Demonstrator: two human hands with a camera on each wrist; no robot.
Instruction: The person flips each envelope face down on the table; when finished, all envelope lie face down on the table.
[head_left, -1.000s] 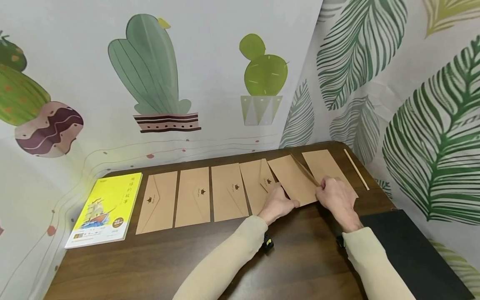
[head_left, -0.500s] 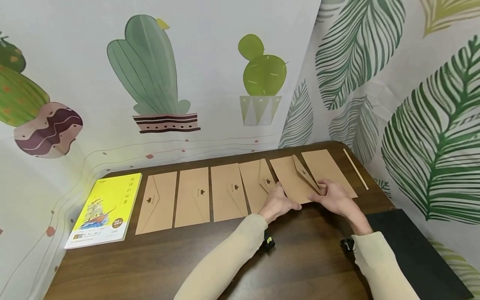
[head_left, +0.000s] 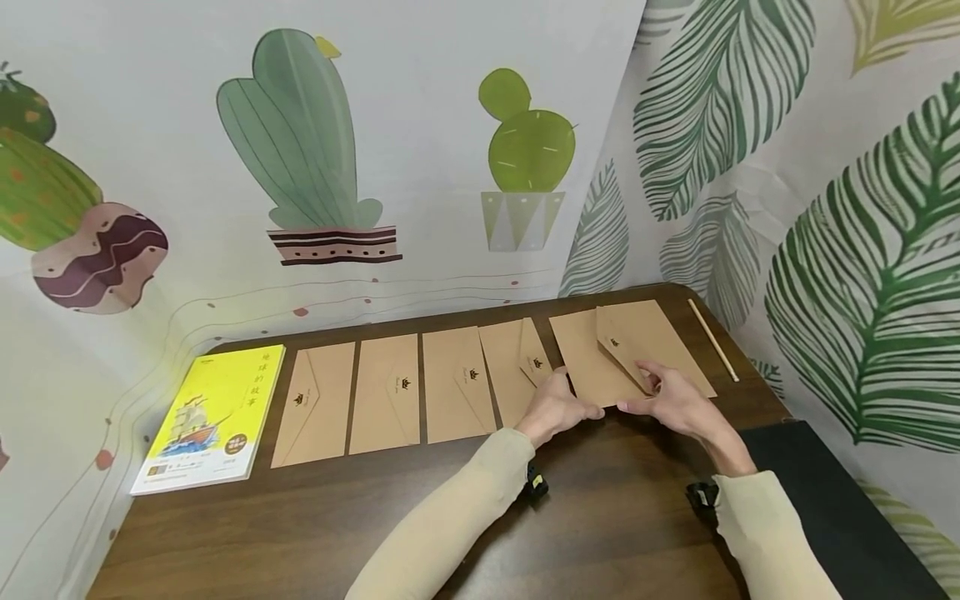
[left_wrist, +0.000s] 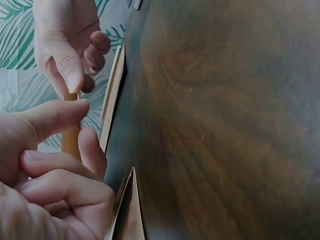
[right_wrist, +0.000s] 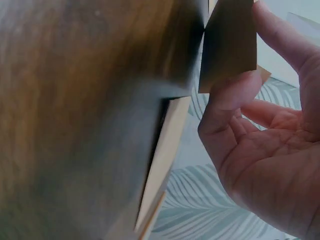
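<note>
Both hands are at the near edge of a brown kraft envelope whose flap, printed with a dark crown, stands partly raised. My left hand pinches its near left corner between thumb and fingers. The right hand holds it by the near right side, thumb on the near edge and fingers at the flap. In the right wrist view the envelope appears between thumb and curled index finger. Underneath its right part lies another envelope, partly covered.
Several kraft envelopes lie in a row to the left on the dark wooden table. A yellow book sits at the far left. A thin wooden stick and a black mat are at the right.
The envelope has shifted right, now overlapping the rightmost one. My right hand has turned from gripping the flap to holding the near right side, and the flap's printed face shows.
</note>
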